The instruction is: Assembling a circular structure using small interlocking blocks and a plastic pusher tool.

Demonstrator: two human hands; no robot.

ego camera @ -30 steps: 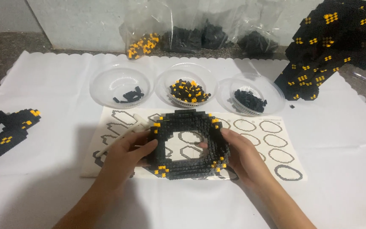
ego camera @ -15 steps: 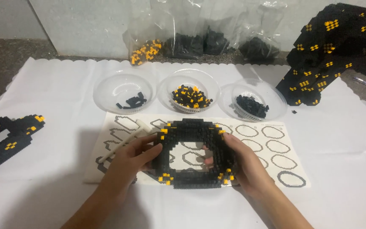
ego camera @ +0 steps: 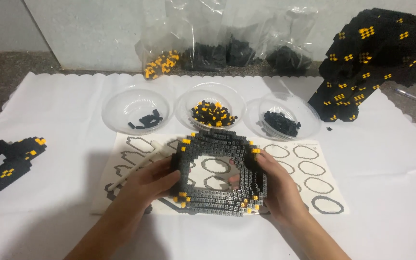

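Note:
A ring-shaped block model, black with small yellow spots, is tilted up off the instruction sheet. My left hand grips its left side and my right hand grips its right side, fingers reaching into the hole. Through the hole I see outlines printed on the sheet. A thin white stick lies on the sheet just beside my left hand.
Three clear bowls stand behind the sheet: few black pieces, black and yellow pieces, black pieces. A tall black-and-yellow build stands far right, a flat one at the left edge. Plastic bags line the wall.
Both hands have lifted the ring's far edge, so it has gone from flat on the sheet to tilted toward me. The view has shifted slightly downward.

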